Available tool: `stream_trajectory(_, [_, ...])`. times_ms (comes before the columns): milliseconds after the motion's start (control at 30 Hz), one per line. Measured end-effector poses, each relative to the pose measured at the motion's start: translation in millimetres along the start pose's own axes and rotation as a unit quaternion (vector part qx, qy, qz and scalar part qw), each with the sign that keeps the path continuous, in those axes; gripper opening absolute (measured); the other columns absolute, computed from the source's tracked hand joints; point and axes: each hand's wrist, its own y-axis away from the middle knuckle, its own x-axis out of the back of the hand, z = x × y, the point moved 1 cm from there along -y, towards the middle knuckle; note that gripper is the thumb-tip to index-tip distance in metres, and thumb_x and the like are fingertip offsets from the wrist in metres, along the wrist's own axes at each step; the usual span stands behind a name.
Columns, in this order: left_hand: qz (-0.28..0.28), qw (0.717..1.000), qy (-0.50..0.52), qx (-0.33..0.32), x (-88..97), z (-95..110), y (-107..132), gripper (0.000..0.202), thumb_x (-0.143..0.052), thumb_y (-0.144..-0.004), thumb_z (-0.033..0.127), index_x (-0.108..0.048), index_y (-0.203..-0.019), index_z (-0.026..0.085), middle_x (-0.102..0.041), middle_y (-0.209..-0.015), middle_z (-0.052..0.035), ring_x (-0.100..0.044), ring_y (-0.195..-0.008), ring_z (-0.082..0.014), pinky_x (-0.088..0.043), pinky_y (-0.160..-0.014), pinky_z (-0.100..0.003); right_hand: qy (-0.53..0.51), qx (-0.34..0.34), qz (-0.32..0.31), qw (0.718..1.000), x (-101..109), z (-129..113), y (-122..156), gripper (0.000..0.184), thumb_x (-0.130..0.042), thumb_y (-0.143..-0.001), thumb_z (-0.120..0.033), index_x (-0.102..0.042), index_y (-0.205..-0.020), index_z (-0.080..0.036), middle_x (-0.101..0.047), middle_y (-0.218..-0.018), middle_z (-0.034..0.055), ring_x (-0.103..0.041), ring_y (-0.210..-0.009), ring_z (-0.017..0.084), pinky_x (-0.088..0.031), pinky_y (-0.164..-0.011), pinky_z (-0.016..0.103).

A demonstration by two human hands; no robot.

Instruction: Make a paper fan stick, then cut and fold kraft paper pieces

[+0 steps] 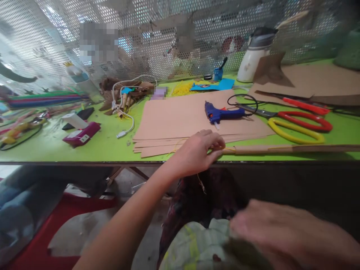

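My left hand [201, 150] is closed at the table's front edge, fingers pinched round the left end of a thin brown paper roll [253, 149]. Yellow string [230, 149] runs along the roll from my fingers, and a loose strand hangs below the hand. Under and behind the hand lies a stack of brown paper sheets [168, 120]. A blue glue gun [222, 113] rests on the sheets. My right hand [270, 225] is low in front of my body, smeared by motion; its fingers cannot be made out.
Large scissors [303, 122] with red and yellow handles lie at right. Behind stand a white jug [249, 60] and a blue paint pot [218, 74]. A purple power adapter [81, 134], white cable [132, 127] and plastic bottle [84, 82] sit left. A red chair [75, 210] stands below.
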Motion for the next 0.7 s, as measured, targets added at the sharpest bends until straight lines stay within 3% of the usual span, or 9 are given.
stream_trajectory(100, [-0.017, 0.999, -0.031, 0.007, 2.4, 2.5, -2.3, 0.022, -0.047, -0.087, 0.019, -0.056, -0.107, 0.015, -0.059, -0.090, -0.0064, -0.054, -0.084, -0.0155, -0.044, -0.074, -0.028, 0.016, -0.034, 0.011, 0.999, 13.5, -5.2, -51.3, 0.028, -0.050, -0.085, -0.017, -0.060, -0.107, -0.031, -0.071, -0.087, 0.0013, -0.067, -0.075, 0.019, -0.057, -0.062, 0.026])
stream_trajectory(167, [-0.040, 0.997, -0.062, 0.008, 4.3, 4.1, -4.7, 0.022, -0.046, -0.087, 0.019, -0.058, -0.106, 0.014, -0.058, -0.092, -0.0073, -0.054, -0.084, -0.0163, -0.043, -0.074, -0.029, 0.010, -0.051, 0.009, 0.999, 14.1, -5.5, -64.4, 0.026, -0.049, -0.084, -0.012, -0.061, -0.102, -0.027, -0.070, -0.080, 0.0005, -0.067, -0.068, 0.015, -0.056, -0.058, 0.022])
stream_trajectory(333, [-0.062, 0.995, -0.077, 0.013, 6.1, 6.2, -7.7, 0.015, -0.047, -0.086, 0.016, -0.061, -0.090, 0.014, -0.056, -0.087, -0.0059, -0.053, -0.081, -0.0152, -0.043, -0.070, -0.026, -0.018, -0.029, 0.013, 0.999, 11.2, -4.7, -59.4, 0.028, -0.049, -0.083, -0.008, -0.061, -0.102, -0.025, -0.069, -0.078, 0.0000, -0.066, -0.068, 0.013, -0.055, -0.060, 0.020])
stream_trajectory(433, [-0.053, 0.995, -0.084, 0.022, 4.8, 7.0, -7.0, 0.016, -0.047, -0.085, 0.014, -0.062, -0.087, 0.015, -0.055, -0.086, -0.0055, -0.053, -0.081, -0.0148, -0.042, -0.070, -0.025, 0.030, 0.007, 0.049, 0.998, 28.3, -12.8, -63.5, 0.031, -0.050, -0.081, -0.008, -0.061, -0.105, -0.025, -0.071, -0.085, 0.0009, -0.068, -0.076, 0.015, -0.055, -0.063, 0.020])
stream_trajectory(567, [-0.050, 0.994, -0.095, 0.034, 4.8, 10.3, -7.4, 0.015, -0.047, -0.084, 0.014, -0.062, -0.084, 0.016, -0.055, -0.085, -0.0051, -0.053, -0.081, -0.0150, -0.041, -0.070, -0.025, 0.131, 0.006, 0.108, 0.985, 59.5, -18.5, -79.9, 0.029, -0.052, -0.080, -0.009, -0.063, -0.103, -0.023, -0.070, -0.096, 0.0037, -0.067, -0.087, 0.017, -0.054, -0.076, 0.023])
stream_trajectory(700, [-0.051, 0.993, -0.091, 0.053, 6.5, 12.2, -8.3, 0.014, -0.048, -0.083, 0.015, -0.062, -0.084, 0.015, -0.057, -0.085, -0.0050, -0.053, -0.080, -0.0152, -0.041, -0.069, -0.025, 0.139, -0.007, 0.138, 0.981, 70.1, -12.9, -86.7, 0.026, -0.054, -0.082, -0.011, -0.064, -0.102, -0.023, -0.070, -0.096, 0.0030, -0.066, -0.090, 0.017, -0.052, -0.083, 0.025])
